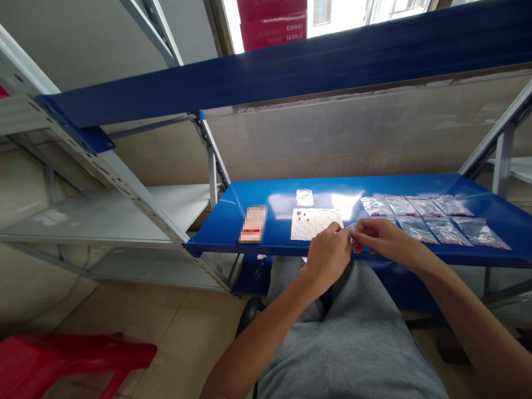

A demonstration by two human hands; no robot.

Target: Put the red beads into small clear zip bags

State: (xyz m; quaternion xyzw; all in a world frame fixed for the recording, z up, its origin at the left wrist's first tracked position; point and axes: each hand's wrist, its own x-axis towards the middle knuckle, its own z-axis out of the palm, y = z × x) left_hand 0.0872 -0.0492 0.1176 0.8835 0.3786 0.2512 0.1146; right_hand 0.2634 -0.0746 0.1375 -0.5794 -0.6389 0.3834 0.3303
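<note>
My left hand [328,256] and my right hand [380,238] meet at the front edge of the blue shelf [257,195], fingers pinched together on a small clear plastic bag [350,228] held between them. Just behind my left hand lies a white paper sheet [313,223] with a few small red pieces [303,216] on it. One empty small clear bag [305,197] lies further back.
Several filled clear bags [432,219] lie in rows on the shelf's right side. A blurred small packet [253,224] lies to the left. Grey metal rack uprights [124,183] stand at left, and a red plastic stool [70,360] is on the floor.
</note>
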